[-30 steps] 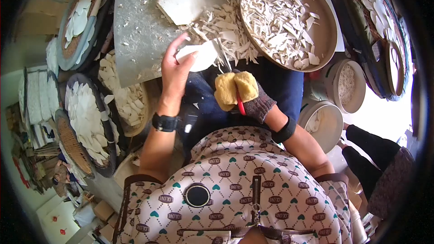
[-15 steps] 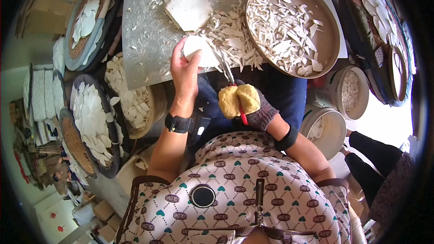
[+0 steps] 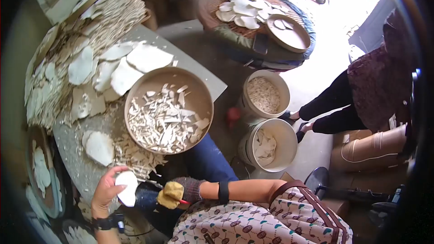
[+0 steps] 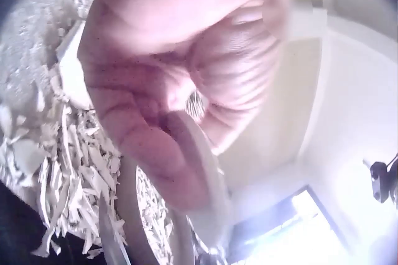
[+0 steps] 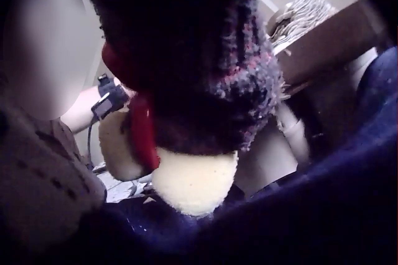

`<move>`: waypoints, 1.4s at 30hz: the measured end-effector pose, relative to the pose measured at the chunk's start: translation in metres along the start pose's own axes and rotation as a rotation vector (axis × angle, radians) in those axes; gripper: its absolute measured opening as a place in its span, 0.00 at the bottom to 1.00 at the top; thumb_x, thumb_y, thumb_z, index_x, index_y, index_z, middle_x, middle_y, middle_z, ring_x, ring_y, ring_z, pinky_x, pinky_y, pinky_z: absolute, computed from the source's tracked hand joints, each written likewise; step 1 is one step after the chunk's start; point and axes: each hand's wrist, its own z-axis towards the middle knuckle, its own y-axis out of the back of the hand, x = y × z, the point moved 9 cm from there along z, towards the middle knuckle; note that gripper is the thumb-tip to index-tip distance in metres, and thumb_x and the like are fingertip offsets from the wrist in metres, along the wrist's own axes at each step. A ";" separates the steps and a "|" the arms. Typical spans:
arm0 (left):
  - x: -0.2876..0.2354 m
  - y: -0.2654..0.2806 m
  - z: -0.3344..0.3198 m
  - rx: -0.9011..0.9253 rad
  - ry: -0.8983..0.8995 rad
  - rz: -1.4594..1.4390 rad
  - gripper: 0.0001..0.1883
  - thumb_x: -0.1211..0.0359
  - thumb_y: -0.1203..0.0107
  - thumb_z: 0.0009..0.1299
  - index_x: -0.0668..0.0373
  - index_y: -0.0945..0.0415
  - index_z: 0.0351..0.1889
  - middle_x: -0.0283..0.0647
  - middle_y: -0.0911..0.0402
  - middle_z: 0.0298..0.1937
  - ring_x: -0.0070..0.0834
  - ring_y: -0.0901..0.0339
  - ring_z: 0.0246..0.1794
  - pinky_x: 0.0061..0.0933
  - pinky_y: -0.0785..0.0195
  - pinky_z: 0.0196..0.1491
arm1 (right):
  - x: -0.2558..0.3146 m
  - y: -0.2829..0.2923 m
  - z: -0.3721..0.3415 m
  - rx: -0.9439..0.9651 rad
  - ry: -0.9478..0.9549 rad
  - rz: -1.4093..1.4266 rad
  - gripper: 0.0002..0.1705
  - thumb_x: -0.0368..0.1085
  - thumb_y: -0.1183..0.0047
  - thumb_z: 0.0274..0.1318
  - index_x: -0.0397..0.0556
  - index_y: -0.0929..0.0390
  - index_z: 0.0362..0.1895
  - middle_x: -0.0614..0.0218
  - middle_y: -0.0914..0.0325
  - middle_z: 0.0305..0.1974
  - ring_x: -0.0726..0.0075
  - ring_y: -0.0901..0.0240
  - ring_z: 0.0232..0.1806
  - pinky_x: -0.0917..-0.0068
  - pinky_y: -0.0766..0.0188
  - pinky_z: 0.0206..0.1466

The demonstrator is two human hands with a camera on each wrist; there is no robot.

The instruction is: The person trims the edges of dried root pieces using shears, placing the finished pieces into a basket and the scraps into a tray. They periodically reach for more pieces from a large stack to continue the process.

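The left hand (image 3: 105, 194) pinches a white, rounded flat piece (image 3: 127, 188) between thumb and fingers near the table's lower edge; the left wrist view shows the thumb and fingers of this hand (image 4: 180, 60) closed on the piece's edge (image 4: 202, 172). In a dark knitted glove, the right hand (image 3: 191, 189) grips a tool with red handles (image 5: 144, 131) and yellow padding (image 3: 171, 194). Metal blades of the tool (image 4: 112, 234) show at the bottom of the left wrist view. The right fingers are mostly hidden by glove and padding.
A round tray (image 3: 205, 90) of white scraps stands on the grey table (image 3: 72, 153), beside loose scraps (image 3: 140, 157) and stacked flat pieces (image 3: 113, 9). Two buckets (image 3: 289, 147) stand on the floor, and a person in dark trousers (image 3: 332, 113) is at the right.
The head view has swung toward the right, so table and hands appear lower and farther left. Both hands keep hold of the same things.
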 end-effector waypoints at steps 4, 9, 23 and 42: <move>-0.042 -0.061 0.045 0.374 0.347 0.671 0.24 0.75 0.46 0.58 0.63 0.34 0.55 0.35 0.22 0.37 0.20 0.25 0.33 0.22 0.30 0.35 | -0.024 -0.014 -0.010 -0.038 0.025 -0.060 0.23 0.52 0.61 0.57 0.49 0.25 0.24 0.57 0.24 0.27 0.54 0.32 0.25 0.66 0.35 0.30; -0.197 -0.154 0.069 0.278 -0.856 -0.029 0.30 0.69 0.53 0.63 0.61 0.47 0.64 0.47 0.42 0.64 0.38 0.40 0.62 0.33 0.50 0.63 | 0.087 0.019 -0.029 -0.066 0.551 -0.508 0.16 0.40 0.45 0.29 0.46 0.25 0.28 0.57 0.26 0.26 0.52 0.27 0.32 0.65 0.29 0.35; -0.025 0.058 0.010 -0.457 -0.397 0.147 0.13 0.68 0.52 0.66 0.66 0.28 0.46 0.41 0.21 0.39 0.23 0.24 0.40 0.20 0.33 0.46 | -0.019 0.010 -0.031 0.022 -0.075 1.601 0.17 0.33 0.53 0.53 0.33 0.32 0.44 0.54 0.27 0.42 0.58 0.28 0.43 0.63 0.31 0.51; 0.039 0.051 0.012 -0.767 -0.440 0.181 0.11 0.72 0.45 0.61 0.63 0.29 0.41 0.36 0.25 0.30 0.22 0.26 0.25 0.20 0.32 0.28 | -0.008 0.009 -0.021 0.058 -0.098 1.540 0.15 0.32 0.58 0.57 0.36 0.33 0.46 0.55 0.28 0.44 0.57 0.29 0.46 0.62 0.33 0.54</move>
